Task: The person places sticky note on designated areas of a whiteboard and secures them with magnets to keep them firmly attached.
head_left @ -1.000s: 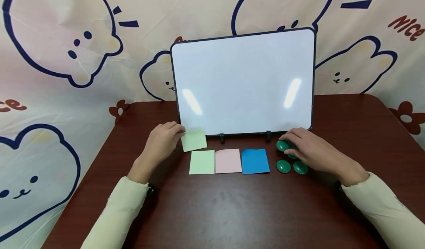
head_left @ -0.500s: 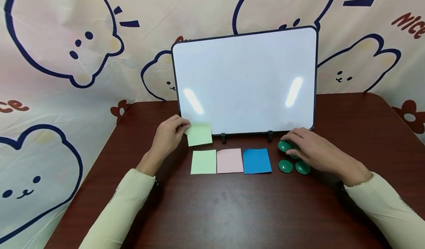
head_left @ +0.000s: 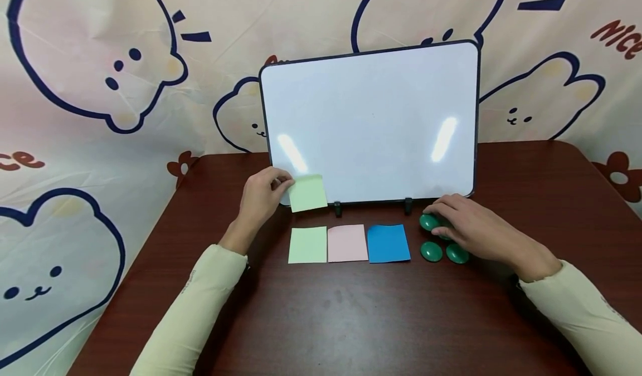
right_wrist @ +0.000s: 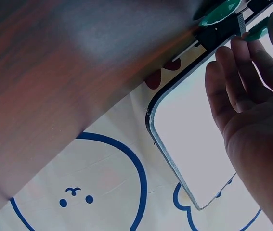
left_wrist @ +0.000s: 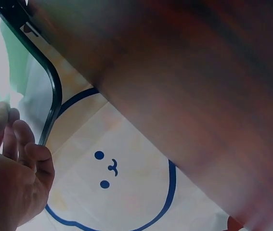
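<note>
My left hand [head_left: 263, 195] pinches a light green sticky note [head_left: 308, 193] by its upper left edge. That note overlaps the lower left corner of a whiteboard [head_left: 371, 114] in the head view. My right hand [head_left: 468, 225] bends over several round green magnets, thumb and fingertips about the back left magnet [head_left: 428, 221]. In the right wrist view, a green magnet [right_wrist: 257, 30] shows between the thumb and fingers. Two front magnets lie uncovered, the left one [head_left: 431, 251] beside the right one [head_left: 457, 253]; another is mostly hidden under the hand.
Before the board, a second green note [head_left: 307, 245], a pink note [head_left: 347, 243] and a blue note [head_left: 388, 243] lie in a row on the dark wooden table [head_left: 341, 320]. Black feet [head_left: 408, 205] support the whiteboard. Behind hangs a cartoon-printed cloth [head_left: 210, 86].
My left hand has lifted the green note up and to the right, from the board's lower left corner further onto its face. The right hand has stayed over the magnets.
</note>
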Demonstrator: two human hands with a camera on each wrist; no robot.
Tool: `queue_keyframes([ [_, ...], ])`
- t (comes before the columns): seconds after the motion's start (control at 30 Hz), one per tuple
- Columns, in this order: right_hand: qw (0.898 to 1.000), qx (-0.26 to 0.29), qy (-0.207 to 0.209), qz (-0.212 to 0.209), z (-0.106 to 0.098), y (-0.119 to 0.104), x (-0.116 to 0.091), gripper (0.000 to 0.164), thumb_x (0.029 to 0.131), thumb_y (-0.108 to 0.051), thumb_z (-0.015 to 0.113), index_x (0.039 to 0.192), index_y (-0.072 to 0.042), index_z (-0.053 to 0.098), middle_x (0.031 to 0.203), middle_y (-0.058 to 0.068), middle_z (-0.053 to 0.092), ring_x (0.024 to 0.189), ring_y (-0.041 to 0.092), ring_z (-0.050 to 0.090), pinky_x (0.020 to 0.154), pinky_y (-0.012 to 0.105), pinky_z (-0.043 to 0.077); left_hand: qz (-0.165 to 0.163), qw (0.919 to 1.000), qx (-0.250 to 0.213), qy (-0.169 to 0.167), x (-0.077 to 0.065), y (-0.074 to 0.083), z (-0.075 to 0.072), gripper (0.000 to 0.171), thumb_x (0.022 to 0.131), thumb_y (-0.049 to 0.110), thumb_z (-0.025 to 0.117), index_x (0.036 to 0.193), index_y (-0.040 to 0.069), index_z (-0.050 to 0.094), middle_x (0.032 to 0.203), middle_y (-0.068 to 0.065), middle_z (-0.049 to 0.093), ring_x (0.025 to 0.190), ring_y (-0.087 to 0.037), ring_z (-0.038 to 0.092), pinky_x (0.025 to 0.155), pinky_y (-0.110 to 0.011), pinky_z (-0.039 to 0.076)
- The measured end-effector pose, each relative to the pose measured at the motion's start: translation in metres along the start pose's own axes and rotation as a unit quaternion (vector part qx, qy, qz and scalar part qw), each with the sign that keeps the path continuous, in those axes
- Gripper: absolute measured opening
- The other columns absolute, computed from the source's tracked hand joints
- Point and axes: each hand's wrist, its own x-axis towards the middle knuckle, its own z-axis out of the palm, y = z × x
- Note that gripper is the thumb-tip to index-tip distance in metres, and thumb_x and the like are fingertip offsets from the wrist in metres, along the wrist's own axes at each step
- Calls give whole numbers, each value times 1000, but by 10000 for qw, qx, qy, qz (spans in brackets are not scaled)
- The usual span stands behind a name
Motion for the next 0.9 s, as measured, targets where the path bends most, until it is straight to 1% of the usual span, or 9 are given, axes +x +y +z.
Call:
queue_keyframes([
  [0.2, 10000, -30, 1, -33, 1, 0, -1, 34, 91, -20, 73, 122, -10, 64, 112, 1, 64, 100, 15, 57, 83, 38, 54, -135, 9998, 116, 108, 6, 0, 6, 11, 89, 14, 75, 97, 7, 75, 95, -8, 73, 76, -22, 63, 69, -34, 52],
  [0.3, 10000, -20, 6, -37, 1, 1, -1, 34, 91, -21, 73, 123, -11, 64, 113, 1, 64, 101, 14, 57, 83, 38, 54, -99, 9996, 205, 168, 8, 2, 8, 12, 89, 15, 75, 97, 7, 75, 95, -8, 73, 77, -22, 63, 69, -34, 52],
  [0.47, 10000, -9, 19, -57, 1, 1, 0, 35, 91, -21, 73, 122, -11, 64, 113, 1, 64, 101, 15, 57, 84, 38, 54, 48, 9991, 279, 321, 10, 4, 9, 11, 89, 15, 76, 95, 7, 75, 92, -9, 73, 76, -22, 63, 68, -34, 52],
  [0.57, 10000, -15, 3, -33, 1, 1, 0, 35, 91, -21, 73, 123, -11, 64, 113, 1, 64, 101, 15, 57, 84, 38, 54, 56, 9989, 285, 381, 11, 6, 10, 11, 89, 16, 76, 95, 7, 75, 91, -9, 73, 75, -22, 63, 67, -34, 52],
  [0.73, 10000, -9, -57, 37, 0, 2, 0, 35, 91, -22, 73, 123, -11, 63, 113, 1, 64, 102, 15, 57, 84, 39, 54, -21, 9987, 282, 417, 12, 6, 11, 11, 88, 16, 76, 95, 7, 75, 91, -10, 73, 76, -23, 65, 68, -35, 53],
  [0.9, 10000, -16, -37, 18, 0, 1, -1, 35, 91, -21, 73, 123, -11, 63, 113, 1, 64, 101, 15, 57, 84, 39, 54, -84, 9988, 279, 405, 13, 6, 12, 11, 88, 16, 76, 95, 7, 76, 92, -10, 74, 78, -23, 67, 70, -37, 55],
])
